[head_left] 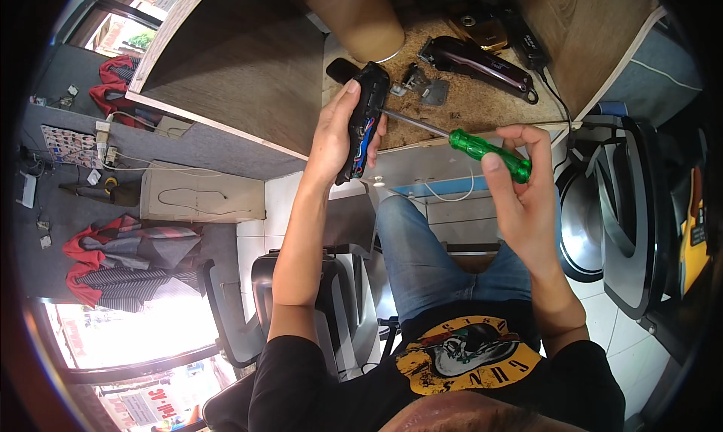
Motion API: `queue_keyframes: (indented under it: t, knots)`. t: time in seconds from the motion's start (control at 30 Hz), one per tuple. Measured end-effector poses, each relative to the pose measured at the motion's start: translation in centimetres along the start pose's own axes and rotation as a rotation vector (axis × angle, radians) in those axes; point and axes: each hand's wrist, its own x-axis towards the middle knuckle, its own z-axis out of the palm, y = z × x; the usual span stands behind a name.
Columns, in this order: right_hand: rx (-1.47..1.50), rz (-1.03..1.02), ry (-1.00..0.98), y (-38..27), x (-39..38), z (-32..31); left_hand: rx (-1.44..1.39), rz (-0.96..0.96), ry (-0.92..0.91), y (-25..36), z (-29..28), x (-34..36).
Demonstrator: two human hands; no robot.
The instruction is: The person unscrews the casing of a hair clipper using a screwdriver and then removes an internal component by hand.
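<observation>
My left hand [337, 131] grips an opened black clipper housing [367, 87], held upright with blue, red and other wires showing inside its lower half. My right hand [520, 199] holds a screwdriver with a green translucent handle [489, 152]; its metal shaft points left and its tip is at the housing, though whether it touches cannot be told. Behind, on the speckled brown shelf [422, 127], lie small metal and translucent parts [431, 92], a dark maroon clipper [482, 68] and a black device with a cord [525, 42]. A dark oblong object [339, 71] lies behind my left hand.
The wooden cubby walls [220, 86] flank the shelf, with a tan cylinder [354, 18] at its back. A cardboard piece [196, 191], cords, power plugs [105, 142] and red-grey cloths [120, 259] are at left. Black chairs [621, 229] stand either side of my legs.
</observation>
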Motion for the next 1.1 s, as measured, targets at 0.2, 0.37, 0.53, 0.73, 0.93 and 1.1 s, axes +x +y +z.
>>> queue_keyframes:
  t: [0.2,0.37,0.53,0.73,0.93,1.1]
  knots:
    - [-0.100,0.231,-0.013,-0.3,0.5,-0.9,-0.027,0.008,-0.005,0.0,-0.2,0.1]
    - [-0.100,-0.067,0.049,0.6,0.4,-0.1,-0.050,-0.008,-0.001,0.0,-0.2,0.0]
    - [-0.161,0.050,-0.002,-0.5,0.8,-0.6,-0.003,-0.006,0.006,0.0,-0.1,-0.1]
    - [-0.196,-0.036,0.062,0.0,0.8,-0.2,-0.013,-0.004,0.019,0.1,0.1,0.0]
    - [-0.216,-0.014,0.023,-0.1,0.8,-0.2,-0.016,-0.003,0.010,-0.1,-0.1,0.0]
    - [-0.326,0.204,-0.107,-0.6,1.0,-1.4,-0.022,-0.003,0.034,0.0,0.1,0.0]
